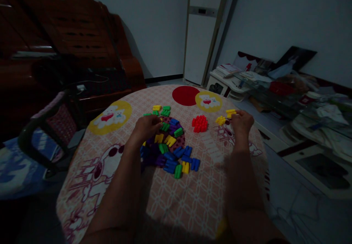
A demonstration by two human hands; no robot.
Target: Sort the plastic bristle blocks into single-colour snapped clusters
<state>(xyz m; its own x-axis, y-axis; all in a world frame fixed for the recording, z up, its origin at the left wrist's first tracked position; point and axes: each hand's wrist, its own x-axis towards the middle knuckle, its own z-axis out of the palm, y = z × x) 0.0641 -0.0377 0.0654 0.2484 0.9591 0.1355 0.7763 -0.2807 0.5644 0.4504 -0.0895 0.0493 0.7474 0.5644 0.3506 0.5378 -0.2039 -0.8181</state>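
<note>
My right hand (242, 122) pinches a yellow toy block (230, 112) at the right of the table, just above a small group of yellow blocks (220, 120). Over the left side of a mixed pile of toy blocks, my left hand (147, 127) has its fingers drawn together; a bit of yellow shows at the fingertips, too small to name. Beside those fingers lies a green block (165, 127). Blue blocks (170, 166), purple blocks (161, 160) and more yellow blocks (169, 140) fill the pile. A cluster of red blocks (200, 123) sits between my hands.
A patterned cloth covers the round table (170, 207). On the left stand a chair (52, 126) and a carved wooden sofa (74, 35). A cluttered glass-topped cabinet (277, 101) runs along the right. A tall white unit (200, 42) stands in the back corner.
</note>
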